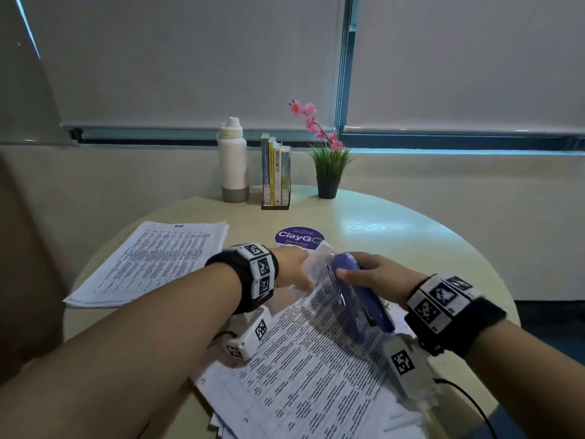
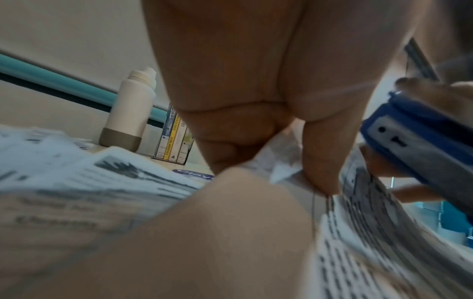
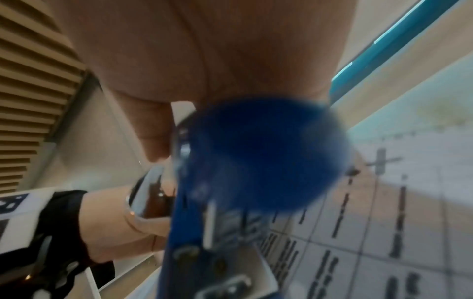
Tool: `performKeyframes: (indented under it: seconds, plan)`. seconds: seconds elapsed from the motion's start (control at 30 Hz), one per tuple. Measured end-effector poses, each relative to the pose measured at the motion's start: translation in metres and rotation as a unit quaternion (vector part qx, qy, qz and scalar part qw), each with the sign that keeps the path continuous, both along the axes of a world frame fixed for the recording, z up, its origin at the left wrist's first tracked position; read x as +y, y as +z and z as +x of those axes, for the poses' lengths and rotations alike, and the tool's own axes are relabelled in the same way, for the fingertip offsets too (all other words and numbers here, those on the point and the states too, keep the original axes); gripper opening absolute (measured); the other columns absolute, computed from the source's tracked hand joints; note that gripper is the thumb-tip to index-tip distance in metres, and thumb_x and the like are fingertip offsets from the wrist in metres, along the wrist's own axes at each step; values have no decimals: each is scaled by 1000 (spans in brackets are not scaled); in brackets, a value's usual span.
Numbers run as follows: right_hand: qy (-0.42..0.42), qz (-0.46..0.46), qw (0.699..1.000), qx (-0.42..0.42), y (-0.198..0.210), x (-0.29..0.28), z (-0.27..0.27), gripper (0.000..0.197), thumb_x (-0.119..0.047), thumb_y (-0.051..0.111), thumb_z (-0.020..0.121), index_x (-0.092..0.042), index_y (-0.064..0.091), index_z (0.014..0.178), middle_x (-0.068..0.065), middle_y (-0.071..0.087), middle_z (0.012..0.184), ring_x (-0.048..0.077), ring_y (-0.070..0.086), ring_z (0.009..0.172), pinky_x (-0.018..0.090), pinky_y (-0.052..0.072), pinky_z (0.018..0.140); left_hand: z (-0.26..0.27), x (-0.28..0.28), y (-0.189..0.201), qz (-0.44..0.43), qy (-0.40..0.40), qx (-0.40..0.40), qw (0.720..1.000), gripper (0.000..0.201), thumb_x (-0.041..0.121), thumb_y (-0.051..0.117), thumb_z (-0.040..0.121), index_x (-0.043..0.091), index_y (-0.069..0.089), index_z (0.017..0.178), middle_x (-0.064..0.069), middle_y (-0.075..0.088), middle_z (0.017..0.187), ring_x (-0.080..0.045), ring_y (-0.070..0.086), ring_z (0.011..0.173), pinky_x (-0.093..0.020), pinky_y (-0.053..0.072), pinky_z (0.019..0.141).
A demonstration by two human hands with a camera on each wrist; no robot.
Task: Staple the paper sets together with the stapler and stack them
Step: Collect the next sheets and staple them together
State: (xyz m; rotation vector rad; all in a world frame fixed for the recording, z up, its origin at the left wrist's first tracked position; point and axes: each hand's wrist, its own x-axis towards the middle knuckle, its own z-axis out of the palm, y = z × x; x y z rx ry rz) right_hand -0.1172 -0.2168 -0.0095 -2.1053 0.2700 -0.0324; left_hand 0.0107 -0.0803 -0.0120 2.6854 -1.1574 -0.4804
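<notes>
My right hand (image 1: pixel 368 274) grips a blue stapler (image 1: pixel 361 296) and holds it over the top corner of a printed paper set (image 1: pixel 310 369) lying near the table's front edge. My left hand (image 1: pixel 294 267) pinches that lifted, curled corner just left of the stapler's nose. In the left wrist view my fingers (image 2: pixel 317 153) pinch the crumpled paper corner (image 2: pixel 281 161), with the stapler (image 2: pixel 414 145) close on the right. The right wrist view shows the stapler (image 3: pixel 256 157) blurred against my palm, above the printed sheet (image 3: pixel 384 222). A second paper stack (image 1: pixel 152 261) lies at the left.
A round pale table (image 1: pixel 411 232) holds a white bottle (image 1: pixel 233 160), a small rack of books (image 1: pixel 275 172) and a potted plant with pink flowers (image 1: pixel 329 166) at the back. A purple round sticker (image 1: pixel 299 237) lies mid-table. More loose sheets (image 1: pixel 221 423) lie under the front set.
</notes>
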Motion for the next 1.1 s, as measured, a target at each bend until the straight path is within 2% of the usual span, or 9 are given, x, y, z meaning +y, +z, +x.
performKeyframes:
  seconds: [0.17, 0.27, 0.37, 0.43, 0.63, 0.77, 0.83, 1.0, 1.1]
  plan:
    - [-11, -5, 1000, 3, -3, -2, 9, 13, -27, 59, 90, -19, 61, 80, 4, 65, 82, 23, 60, 78, 39, 50, 87, 5, -1, -4, -86, -12, 23, 996, 35, 33, 69, 82, 16, 58, 110, -4, 65, 106, -23, 61, 95, -40, 50, 89]
    - [-17, 0, 1000, 15, -3, -4, 12, 16, -31, 59, 89, -17, 62, 82, 8, 67, 88, 25, 63, 81, 41, 52, 89, 4, -3, -1, -152, 7, 10, 988, 28, 28, 54, 93, 14, 54, 117, -4, 59, 108, -19, 54, 93, -31, 43, 80]
    - [-20, 1, 1000, 11, -3, -6, 14, 17, -32, 59, 89, -17, 62, 83, 9, 67, 89, 26, 63, 81, 42, 52, 90, 2, -7, -1, -175, 17, -3, 984, 14, 20, 47, 96, 9, 56, 97, -7, 55, 91, -22, 50, 84, -30, 36, 73]
    - [-14, -5, 1000, 1, -4, -5, 13, 15, -31, 59, 90, -17, 62, 85, 10, 68, 91, 29, 64, 84, 43, 52, 90, 0, -8, -1, -185, 27, 6, 982, 19, 21, 43, 97, 8, 55, 91, -7, 54, 86, -23, 49, 79, -31, 36, 71]
    - [3, 7, 999, -39, -4, -2, 14, 9, -26, 58, 91, -21, 60, 83, 1, 65, 81, 20, 61, 76, 37, 50, 83, -9, -17, -5, -154, 17, -5, 988, 22, 11, 42, 96, 6, 54, 114, -13, 61, 110, -29, 58, 101, -39, 46, 87]
    - [7, 2, 999, -36, -4, -2, 16, 7, -26, 58, 91, -21, 60, 86, 2, 65, 85, 21, 62, 79, 38, 49, 85, -9, -18, -7, -132, 22, -17, 991, 23, 13, 43, 96, 8, 51, 117, -14, 60, 113, -29, 58, 103, -39, 46, 88]
    - [23, 10, 998, -49, -3, -3, 14, 4, -20, 56, 92, -20, 60, 93, 4, 66, 90, 21, 62, 81, 37, 50, 84, -11, -18, -5, -134, 18, -19, 991, 24, 14, 43, 97, 7, 51, 118, -14, 60, 114, -31, 58, 104, -38, 45, 88]
    - [83, 27, 995, -49, -4, -4, 10, 36, -18, 57, 92, -16, 50, 127, 4, 54, 130, 17, 61, 99, 18, 53, 79, -14, -16, -2, -127, 8, -27, 992, 26, 18, 45, 98, 8, 48, 122, -12, 58, 118, -29, 56, 106, -37, 44, 91]
    - [79, 9, 996, -48, -8, -5, 15, 53, -33, 62, 82, -14, 51, 130, 6, 40, 146, 22, 56, 115, 31, 49, 94, -13, -18, -7, -117, 17, -32, 992, 21, 16, 43, 97, 8, 47, 116, -13, 57, 115, -26, 56, 100, -33, 42, 84]
